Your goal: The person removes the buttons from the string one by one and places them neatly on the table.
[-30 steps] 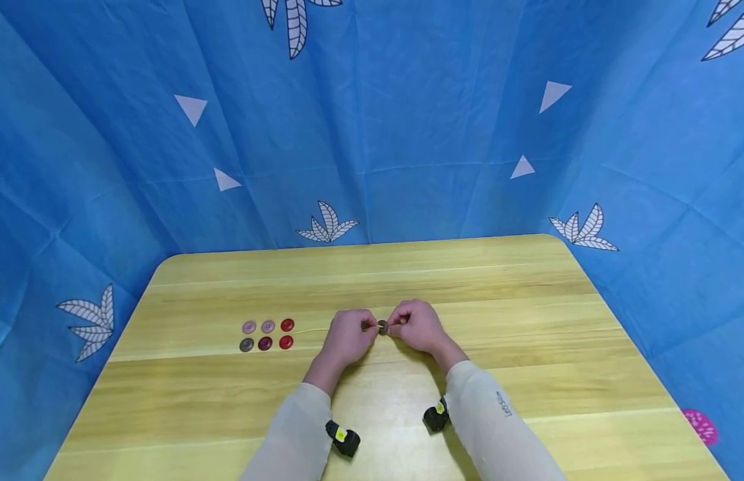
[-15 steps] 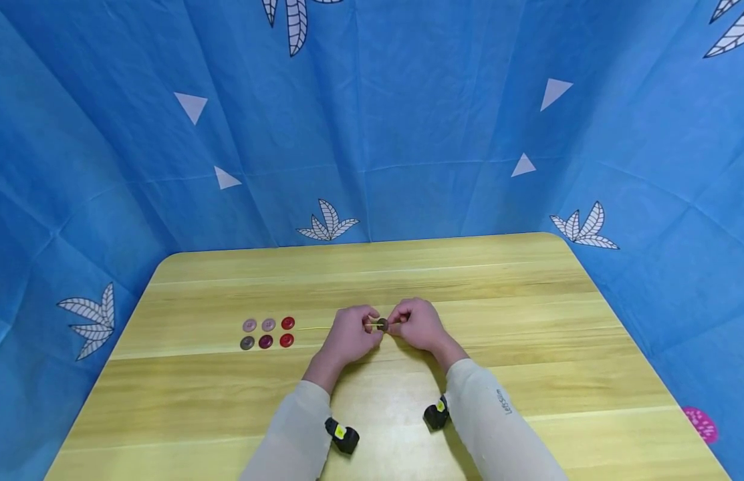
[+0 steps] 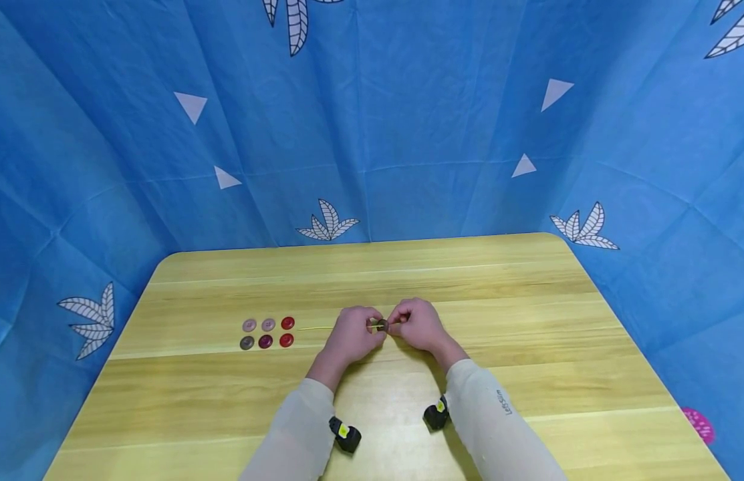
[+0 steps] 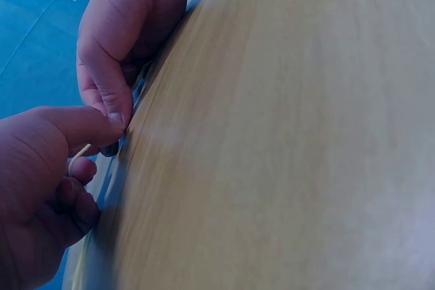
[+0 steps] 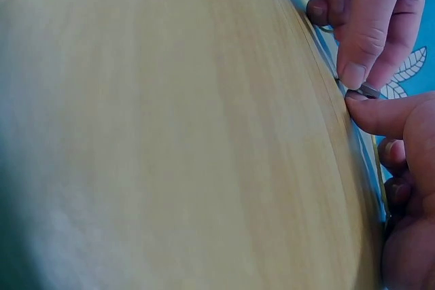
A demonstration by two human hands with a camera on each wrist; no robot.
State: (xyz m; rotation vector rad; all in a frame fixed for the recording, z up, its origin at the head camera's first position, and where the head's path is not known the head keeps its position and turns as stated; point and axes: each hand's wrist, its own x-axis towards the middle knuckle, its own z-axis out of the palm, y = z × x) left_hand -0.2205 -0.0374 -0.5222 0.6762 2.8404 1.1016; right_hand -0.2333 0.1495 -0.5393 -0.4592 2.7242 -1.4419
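Near the middle of the table, a dark button (image 3: 382,325) sits between the fingertips of both hands. My right hand (image 3: 418,325) pinches it from the right. From the other side, the left hand (image 3: 352,332) has its thumb and forefinger closed on the button's edge, as the right wrist view also shows the button (image 5: 369,90) between the two thumbs. A thin yellow cord (image 3: 315,328) runs from the left under the left hand and reaches the button across its finger gap. Whether the cord passes through a buttonhole is too small to tell.
Left of the hands lie two short rows of buttons: two pale mauve ones (image 3: 249,325) and a red one (image 3: 288,323) behind, then a grey-brown one (image 3: 247,343), a maroon one (image 3: 265,341) and another red one (image 3: 286,340). A blue curtain (image 3: 444,133) hangs behind the wooden table (image 3: 528,334).
My left hand has shifted slightly right, its fingertips going from the cord left of the button to the button itself. The cord's left end slid a little right and straightened. The right hand stays put.
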